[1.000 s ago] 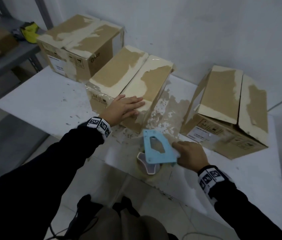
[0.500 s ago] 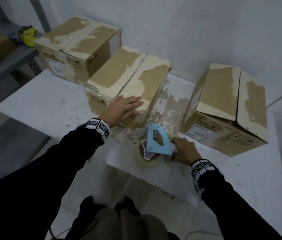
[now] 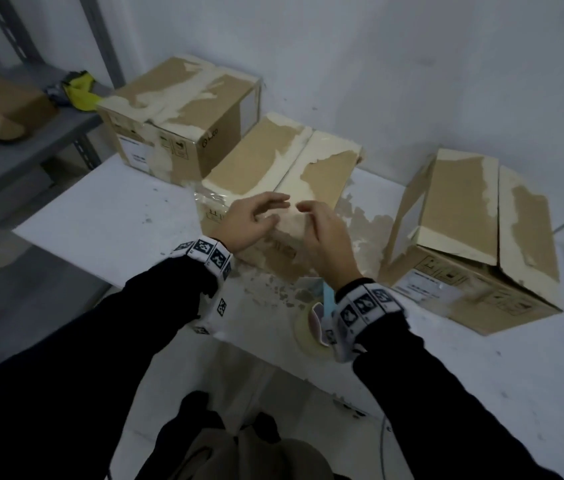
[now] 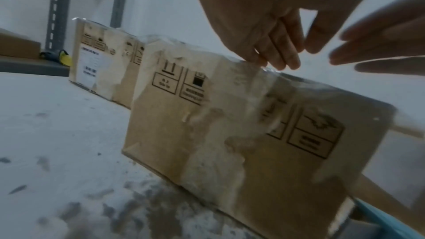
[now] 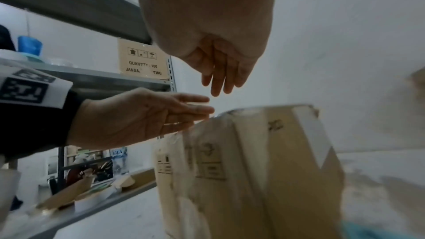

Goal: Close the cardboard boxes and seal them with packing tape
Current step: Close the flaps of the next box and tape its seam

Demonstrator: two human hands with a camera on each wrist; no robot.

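Change: we see the right hand (image 3: 322,233) has let go of the tape gun (image 3: 322,315); it lies on the table (image 3: 107,216).
Grip: both hands loose and empty, left hand (image 3: 251,220) too, over the middle box (image 3: 273,168).
Meaning: we judge smoothing next.

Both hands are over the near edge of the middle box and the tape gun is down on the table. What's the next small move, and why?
Probably press the loose tape end flat over the near top edge of the middle box. Both the left hand and right hand hover open just above that edge, where clear tape looks wrinkled, and the tape gun rests on the table.
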